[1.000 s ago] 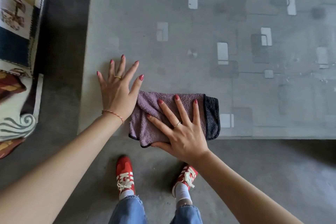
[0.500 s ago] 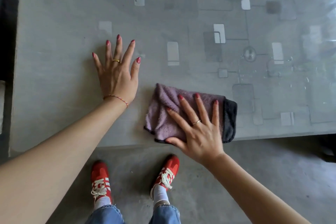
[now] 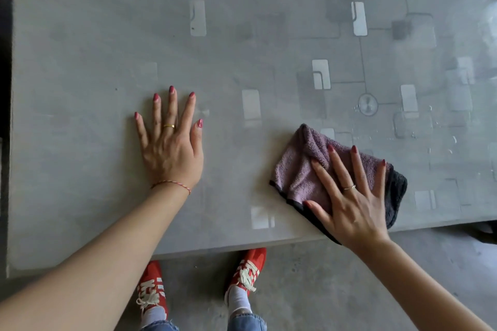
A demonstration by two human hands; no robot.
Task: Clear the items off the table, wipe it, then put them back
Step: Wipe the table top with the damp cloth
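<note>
A grey table (image 3: 80, 48) with a glossy cover printed with pale and dark rectangles fills the view. On it, close to the near edge, lies a folded purple cloth with a black border (image 3: 298, 172). My right hand (image 3: 349, 196) presses flat on the cloth with fingers spread. My left hand (image 3: 172, 148) rests flat on the bare tabletop to the left, fingers apart, holding nothing. A wide gap separates the two hands.
Water droplets and a wet ring mark (image 3: 368, 104) sit on the table right of the cloth. The table's near edge runs just below my hands, with my red shoes (image 3: 248, 269) on the grey floor (image 3: 322, 290) under it. A dark gap borders the table's left side.
My right hand has slid the cloth to the right along the near edge, away from my left hand. My view has shifted right as well; the sofa at left has left the frame.
</note>
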